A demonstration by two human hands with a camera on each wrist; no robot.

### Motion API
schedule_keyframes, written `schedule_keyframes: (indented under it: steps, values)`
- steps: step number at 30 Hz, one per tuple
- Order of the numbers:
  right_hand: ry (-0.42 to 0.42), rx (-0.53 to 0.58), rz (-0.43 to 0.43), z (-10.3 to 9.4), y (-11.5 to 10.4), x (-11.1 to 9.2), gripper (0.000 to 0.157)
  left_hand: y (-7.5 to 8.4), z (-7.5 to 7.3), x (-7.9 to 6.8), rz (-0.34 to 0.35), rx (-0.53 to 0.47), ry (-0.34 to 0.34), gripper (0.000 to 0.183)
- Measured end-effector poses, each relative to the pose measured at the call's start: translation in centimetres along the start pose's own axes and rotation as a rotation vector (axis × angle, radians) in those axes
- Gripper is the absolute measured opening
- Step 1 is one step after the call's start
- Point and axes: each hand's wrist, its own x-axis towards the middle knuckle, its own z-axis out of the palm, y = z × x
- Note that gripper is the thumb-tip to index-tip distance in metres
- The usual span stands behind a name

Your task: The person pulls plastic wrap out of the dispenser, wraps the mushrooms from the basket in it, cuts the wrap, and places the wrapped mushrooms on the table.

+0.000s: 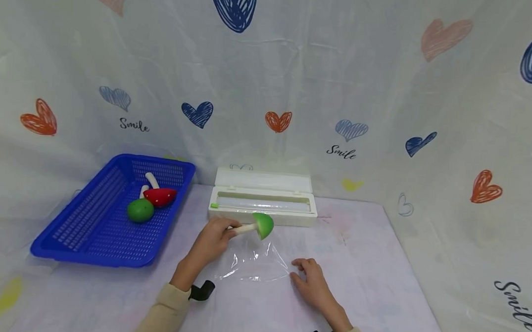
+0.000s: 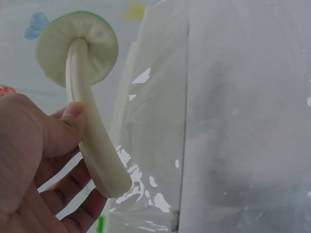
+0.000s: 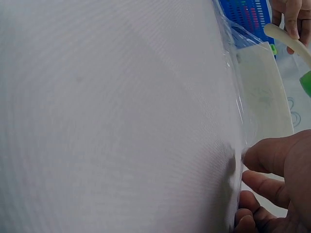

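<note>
A toy mushroom with a green cap (image 1: 264, 226) and pale stem is in my left hand (image 1: 216, 237); thumb and fingers pinch the stem. The left wrist view shows the pale underside of the mushroom's cap (image 2: 77, 53), tilted up. Below it on the table lies a clear plastic sheet (image 1: 254, 264), creased and shiny; whether it is a bag or loose film I cannot tell. My right hand (image 1: 312, 284) is at the sheet's right edge. In the right wrist view the thumb (image 3: 265, 155) touches that edge, apart from the bent fingers (image 3: 265, 187).
Behind the sheet stands a white box (image 1: 263, 218) with its lid (image 1: 265, 180) raised. At left, a blue basket (image 1: 88, 258) holds a red toy mushroom (image 1: 159, 197) with white spots and a green one (image 1: 140, 210). A heart-printed curtain (image 1: 296, 78) hangs behind the table.
</note>
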Motion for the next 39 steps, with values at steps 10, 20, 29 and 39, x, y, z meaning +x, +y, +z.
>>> schedule_keyframes:
  steps: [10, 20, 29, 39]
  values:
    - [0.027, -0.001, -0.029, 0.3, 0.3, 0.0, 0.023, 1.2, 3.4, -0.7, -0.006, -0.010, -0.064, 0.018]
    - [-0.010, 0.077, 0.007, -0.3, 0.4, -0.2, 0.023, 1.7, 6.1, -0.7, -0.035, 0.092, -0.160, 0.018]
    - [0.064, 0.232, 0.077, -1.7, 1.2, -0.6, 0.025, 1.6, 7.2, -0.5, -0.061, 0.139, -0.152, 0.018]
    - [0.106, 0.143, 0.096, -2.1, 2.4, -0.9, 0.026, 1.8, 7.4, -0.4, -0.075, 0.166, -0.151, 0.019]
